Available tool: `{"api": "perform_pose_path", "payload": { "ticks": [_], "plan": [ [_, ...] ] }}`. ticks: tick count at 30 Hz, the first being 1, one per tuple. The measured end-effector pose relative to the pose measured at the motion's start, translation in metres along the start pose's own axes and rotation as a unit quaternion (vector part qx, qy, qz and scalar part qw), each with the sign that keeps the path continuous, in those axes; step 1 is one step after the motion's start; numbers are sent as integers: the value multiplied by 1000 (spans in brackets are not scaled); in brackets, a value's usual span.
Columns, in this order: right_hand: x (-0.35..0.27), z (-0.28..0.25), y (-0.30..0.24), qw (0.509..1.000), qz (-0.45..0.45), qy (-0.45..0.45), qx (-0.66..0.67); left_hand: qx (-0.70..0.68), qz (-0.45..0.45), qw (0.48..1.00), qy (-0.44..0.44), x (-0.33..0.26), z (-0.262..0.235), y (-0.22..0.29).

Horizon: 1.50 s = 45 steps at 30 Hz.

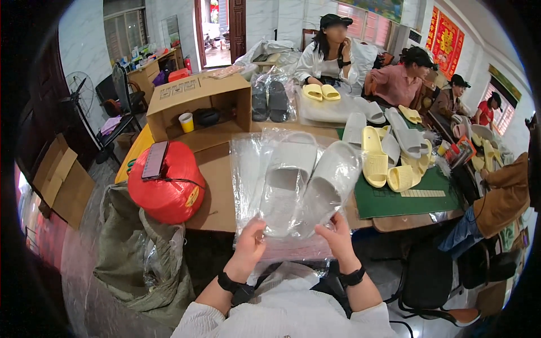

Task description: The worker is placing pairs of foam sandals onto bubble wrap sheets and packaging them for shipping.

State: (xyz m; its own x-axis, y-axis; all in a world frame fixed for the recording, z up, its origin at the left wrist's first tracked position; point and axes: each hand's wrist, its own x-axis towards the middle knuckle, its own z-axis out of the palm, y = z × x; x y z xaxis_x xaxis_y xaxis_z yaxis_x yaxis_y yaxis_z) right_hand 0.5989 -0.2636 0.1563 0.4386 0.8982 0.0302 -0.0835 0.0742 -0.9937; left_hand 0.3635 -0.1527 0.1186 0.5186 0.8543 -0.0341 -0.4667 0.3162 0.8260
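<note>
Both hands, left hand and right hand, have fingers clamped on the open end of a clear plastic bag holding pale grey foam slippers, at the table's near edge. Better grip both corners evenly, I think.

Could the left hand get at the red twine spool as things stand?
Probably not at once: the left hand grips the bagged grey slippers. The red spool sits unblocked to its left, a phone lying on top.
</note>
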Motion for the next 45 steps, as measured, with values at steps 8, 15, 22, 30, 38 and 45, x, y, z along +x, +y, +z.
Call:
{"api": "perform_pose_path", "payload": {
  "ticks": [8, 15, 22, 30, 38, 45],
  "plan": [
    [-12, 41, 3, 977, -37, -1, -210, 47, -39, 998, 11, -18, 35, 14],
    [-5, 16, -9, 927, -205, -171, -263, 155, 169, 973, 38, -54, -29, 97],
    [27, -16, 24, 918, -170, -31, -357, 419, 409, 689, 427, -158, -180, 239],
    [33, -4, 48, 902, -207, -82, -369, 745, -249, 463, 409, -246, -346, 223],
    [25, -13, 50, 899, -181, -62, -394, 718, -490, 453, 198, -160, -384, 119],
    [19, -32, 63, 908, -177, 6, -380, 677, -508, 457, 275, -144, -416, 0]
  ]
}}
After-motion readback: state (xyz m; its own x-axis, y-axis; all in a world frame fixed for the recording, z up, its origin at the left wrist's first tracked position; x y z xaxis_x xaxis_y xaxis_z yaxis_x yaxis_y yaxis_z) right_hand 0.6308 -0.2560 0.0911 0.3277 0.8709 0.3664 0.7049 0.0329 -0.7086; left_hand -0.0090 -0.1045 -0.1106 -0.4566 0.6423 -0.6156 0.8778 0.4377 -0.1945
